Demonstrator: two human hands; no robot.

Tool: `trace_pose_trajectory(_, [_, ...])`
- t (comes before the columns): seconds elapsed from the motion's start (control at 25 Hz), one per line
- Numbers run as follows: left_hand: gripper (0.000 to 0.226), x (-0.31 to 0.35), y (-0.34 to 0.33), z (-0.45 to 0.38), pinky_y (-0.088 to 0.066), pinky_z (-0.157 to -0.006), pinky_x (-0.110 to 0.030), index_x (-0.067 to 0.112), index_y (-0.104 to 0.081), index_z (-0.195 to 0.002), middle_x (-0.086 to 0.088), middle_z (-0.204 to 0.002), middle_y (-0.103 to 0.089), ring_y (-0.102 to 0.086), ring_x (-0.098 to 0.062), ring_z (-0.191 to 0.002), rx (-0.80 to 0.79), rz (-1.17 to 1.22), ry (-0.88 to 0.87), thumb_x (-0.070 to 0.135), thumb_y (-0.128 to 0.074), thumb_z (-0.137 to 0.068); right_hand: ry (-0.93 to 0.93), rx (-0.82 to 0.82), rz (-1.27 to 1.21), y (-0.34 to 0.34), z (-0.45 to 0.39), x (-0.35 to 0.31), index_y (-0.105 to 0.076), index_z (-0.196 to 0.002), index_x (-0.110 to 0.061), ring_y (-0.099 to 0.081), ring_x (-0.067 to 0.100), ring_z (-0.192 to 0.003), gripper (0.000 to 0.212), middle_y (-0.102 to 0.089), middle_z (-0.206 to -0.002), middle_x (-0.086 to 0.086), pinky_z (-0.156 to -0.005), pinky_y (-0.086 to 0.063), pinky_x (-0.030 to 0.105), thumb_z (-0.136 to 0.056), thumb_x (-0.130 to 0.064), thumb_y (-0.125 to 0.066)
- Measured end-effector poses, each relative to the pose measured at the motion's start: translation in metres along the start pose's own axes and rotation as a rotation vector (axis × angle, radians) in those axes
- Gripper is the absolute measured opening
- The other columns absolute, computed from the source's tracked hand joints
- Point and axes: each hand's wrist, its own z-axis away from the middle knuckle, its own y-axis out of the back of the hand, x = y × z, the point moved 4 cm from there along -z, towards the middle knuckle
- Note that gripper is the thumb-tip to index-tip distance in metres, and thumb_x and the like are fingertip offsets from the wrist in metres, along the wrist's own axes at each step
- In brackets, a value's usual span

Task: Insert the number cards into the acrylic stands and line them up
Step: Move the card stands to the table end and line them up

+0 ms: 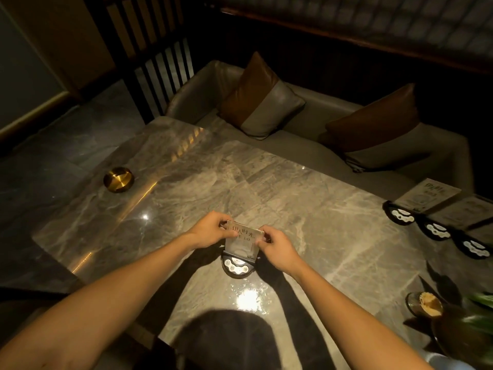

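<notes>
table [266, 182] grey veined marble | ashtray [118, 179] gold | cushions [260, 100] brown-and-grey | stand base [238, 265] black

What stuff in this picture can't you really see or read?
- The writing on the card: head view, too small and dim to read.
- How deep the card sits in the stand: the left hand and right hand cover its sides.
- The plant: blurred, cut off by the right edge.
- The far stands: their cards are too dim to read.
</notes>
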Motion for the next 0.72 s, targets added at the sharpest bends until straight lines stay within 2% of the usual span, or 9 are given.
trace_pose_trajectory(0.12, [0.008, 0.02, -0.014, -0.022, -0.054, -0.072, -0.022, 0.015, -0.075, -0.093, 0.005, -0.089, -0.077, -0.07, -0.005, -0.081, -0.008, 0.046, -0.042, 0.018, -0.077, -0.087, -0.007, 0.057, 0.005, 0.035, -0.005, 0.01, -0.062, -0.092, -0.02, -0.062, 0.005, -0.074, 0.015, -0.068, -0.083, -0.006, -0.062, -0.047, 0.013, -0.094, -0.006, -0.059])
trace_pose_trajectory(0.2, [0.007, 0.041, -0.025, -0.041, -0.053, -0.071, -0.021, 0.02, -0.075, -0.093, 0.008, -0.088, -0.077, -0.07, -0.003, -0.081, -0.006, 0.086, -0.07, 0.018, -0.077, -0.087, -0.008, 0.082, -0.022, 0.065, -0.006, 0.017, -0.063, -0.099, -0.024, -0.065, 0.005, -0.074, 0.021, -0.07, -0.085, -0.007, -0.065, -0.054, 0.021, -0.093, -0.005, -0.058])
trace_pose_trajectory(0.28, [0.005, 0.068, -0.043, -0.065, -0.051, -0.07, -0.022, 0.021, -0.075, -0.091, 0.009, -0.086, -0.076, -0.068, -0.002, -0.079, -0.018, 0.088, -0.113, 0.017, -0.076, -0.087, -0.017, 0.132, -0.013, 0.103, -0.006, 0.028, -0.064, -0.094, -0.029, -0.064, 0.008, -0.07, 0.025, -0.069, -0.077, -0.006, -0.064, -0.055, 0.033, -0.092, -0.004, -0.058])
trace_pose_trajectory(0.4, [0.008, 0.111, -0.067, -0.102, -0.057, -0.073, -0.031, 0.028, -0.075, -0.086, 0.006, -0.083, -0.076, -0.069, -0.012, -0.081, -0.044, 0.083, -0.169, 0.02, -0.075, -0.088, -0.057, 0.198, 0.052, 0.161, -0.008, 0.044, -0.063, -0.084, -0.019, -0.061, 0.021, -0.073, 0.015, -0.065, -0.076, 0.013, -0.07, -0.053, 0.046, -0.09, -0.006, -0.06])
trace_pose_trajectory(0.48, [0.017, 0.143, -0.083, -0.127, -0.058, -0.073, -0.035, 0.03, -0.073, -0.077, 0.01, -0.077, -0.073, -0.068, -0.013, -0.079, -0.055, 0.068, -0.205, 0.019, -0.074, -0.089, -0.082, 0.242, 0.105, 0.201, -0.011, 0.055, -0.061, -0.085, -0.011, -0.06, 0.026, -0.073, 0.007, -0.063, -0.077, 0.014, -0.071, -0.051, 0.046, -0.089, -0.006, -0.06])
trace_pose_trajectory(0.6, [0.031, 0.197, -0.106, -0.166, -0.05, -0.066, -0.025, 0.031, -0.064, -0.065, 0.018, -0.065, -0.066, -0.062, -0.004, -0.07, -0.039, 0.043, -0.274, 0.013, -0.073, -0.089, -0.063, 0.274, 0.158, 0.261, -0.015, 0.072, -0.06, -0.086, -0.011, -0.058, 0.023, -0.072, 0.006, -0.063, -0.079, 0.014, -0.069, -0.048, 0.042, -0.092, -0.009, -0.06])
trace_pose_trajectory(0.72, [0.026, 0.239, -0.128, -0.201, -0.05, -0.067, -0.023, 0.035, -0.067, -0.073, 0.015, -0.072, -0.068, -0.064, -0.005, -0.074, -0.02, 0.018, -0.302, 0.015, -0.073, -0.09, -0.073, 0.293, 0.254, 0.312, -0.023, 0.089, -0.063, -0.091, -0.016, -0.063, 0.019, -0.076, 0.004, -0.069, -0.084, 0.005, -0.069, -0.051, 0.042, -0.094, -0.017, -0.061])
